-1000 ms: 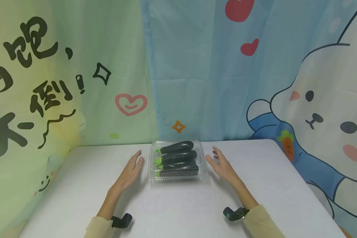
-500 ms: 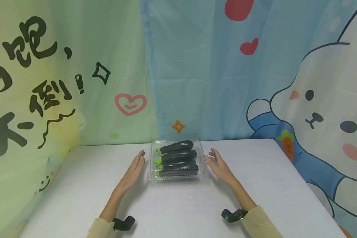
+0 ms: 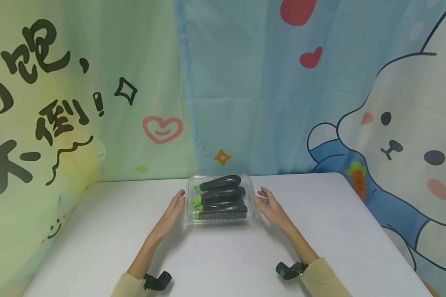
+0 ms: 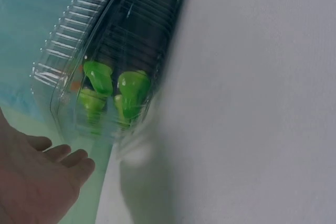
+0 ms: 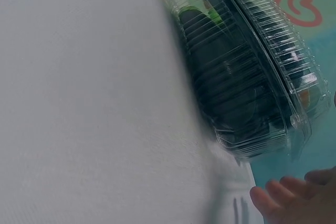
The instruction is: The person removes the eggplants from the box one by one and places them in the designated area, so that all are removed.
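Observation:
A clear plastic clamshell box [image 3: 223, 222] stands near the back of the white table, with several dark eggplants [image 3: 223, 194] inside, their green stem ends toward the left. My left hand [image 3: 171, 214] is beside the box's left side, fingers straight and pointing forward. On the opposite side my right hand [image 3: 273, 209] faces the box, its fingers loosely bent and close to the wall. Neither hand grips anything. In the left wrist view the green stems [image 4: 134, 90] show through the ribbed plastic, and the right wrist view shows the box's other end [image 5: 262, 145].
The box stands on a white-covered table [image 3: 223, 260]. Behind the table hangs a printed curtain [image 3: 230, 123] with hearts, black lettering and a cartoon bear. Each wrist wears a small black camera, one on the left [image 3: 157, 281] and one on the right [image 3: 291, 270].
My left hand has moved rightward to the box's left side, and my right hand has shifted slightly left toward it. The box and eggplants stay in place.

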A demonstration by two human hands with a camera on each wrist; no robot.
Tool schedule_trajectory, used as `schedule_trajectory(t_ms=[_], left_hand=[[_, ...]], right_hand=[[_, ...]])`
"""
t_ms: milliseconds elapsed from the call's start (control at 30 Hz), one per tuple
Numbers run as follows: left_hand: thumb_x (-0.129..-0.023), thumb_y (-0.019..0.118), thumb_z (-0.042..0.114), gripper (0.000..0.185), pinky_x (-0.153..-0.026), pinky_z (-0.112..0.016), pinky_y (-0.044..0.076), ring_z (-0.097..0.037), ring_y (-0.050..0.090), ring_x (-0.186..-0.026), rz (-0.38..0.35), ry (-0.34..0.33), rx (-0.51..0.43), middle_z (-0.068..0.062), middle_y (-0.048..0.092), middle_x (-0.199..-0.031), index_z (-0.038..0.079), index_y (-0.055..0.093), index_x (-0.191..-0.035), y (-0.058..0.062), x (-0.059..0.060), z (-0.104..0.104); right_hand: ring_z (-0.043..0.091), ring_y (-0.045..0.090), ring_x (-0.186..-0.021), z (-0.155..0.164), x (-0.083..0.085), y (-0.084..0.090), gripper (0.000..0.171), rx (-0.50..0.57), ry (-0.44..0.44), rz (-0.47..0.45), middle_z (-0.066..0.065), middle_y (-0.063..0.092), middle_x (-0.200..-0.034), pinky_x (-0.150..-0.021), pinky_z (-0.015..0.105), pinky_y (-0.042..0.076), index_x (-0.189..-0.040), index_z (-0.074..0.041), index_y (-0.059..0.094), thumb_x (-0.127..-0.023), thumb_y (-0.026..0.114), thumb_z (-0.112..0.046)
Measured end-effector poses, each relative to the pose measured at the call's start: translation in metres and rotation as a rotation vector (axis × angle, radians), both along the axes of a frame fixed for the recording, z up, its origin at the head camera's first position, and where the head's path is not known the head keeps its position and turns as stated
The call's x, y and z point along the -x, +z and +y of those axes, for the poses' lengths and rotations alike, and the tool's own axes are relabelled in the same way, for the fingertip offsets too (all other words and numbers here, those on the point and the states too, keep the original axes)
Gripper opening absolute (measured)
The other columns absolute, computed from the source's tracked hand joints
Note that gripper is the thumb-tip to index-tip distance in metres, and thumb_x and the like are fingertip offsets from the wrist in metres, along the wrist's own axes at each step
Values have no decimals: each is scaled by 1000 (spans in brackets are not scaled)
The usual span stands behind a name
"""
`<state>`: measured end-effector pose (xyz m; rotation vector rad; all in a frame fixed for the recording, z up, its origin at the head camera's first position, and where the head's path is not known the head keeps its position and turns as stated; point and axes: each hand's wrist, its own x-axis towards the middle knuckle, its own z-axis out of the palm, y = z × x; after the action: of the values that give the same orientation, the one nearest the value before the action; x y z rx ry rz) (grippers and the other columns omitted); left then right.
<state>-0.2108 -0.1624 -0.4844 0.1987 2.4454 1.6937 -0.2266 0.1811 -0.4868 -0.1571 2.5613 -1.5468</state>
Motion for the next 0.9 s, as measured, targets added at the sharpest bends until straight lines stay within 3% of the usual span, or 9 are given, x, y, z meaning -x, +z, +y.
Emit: schedule_trajectory(t_ms=[300, 600, 900], left_hand=[[-104, 26, 48, 67, -118, -64, 10, -40, 11, -150, -23, -20, -34, -16, 9, -164, 11, 7, -156, -4, -1, 3], [-100, 48, 41, 79, -119, -58, 21, -45, 18, -147, -41, -30, -52, -21, 8, -162, 9, 4, -156, -8, -2, 6], [-92, 60, 42, 91, -116, -60, 23, -46, 17, -147, -40, -15, -37, -21, 7, -162, 10, 5, -156, -10, -5, 7]], right_hand=[[37, 35, -143, -5, -2, 1, 76, -5, 5, 30, 18, 28, -158, -114, 56, 33, -154, -4, 16, -99, 46, -46], [40, 32, -143, -8, -4, -3, 74, 26, 14, 16, 22, 26, -158, -115, 54, 33, -154, -1, 16, -99, 50, -39], [42, 26, -145, -12, -8, -5, 77, 15, 25, -6, 22, 19, -160, -115, 56, 32, -155, -7, 14, -98, 53, -41]])
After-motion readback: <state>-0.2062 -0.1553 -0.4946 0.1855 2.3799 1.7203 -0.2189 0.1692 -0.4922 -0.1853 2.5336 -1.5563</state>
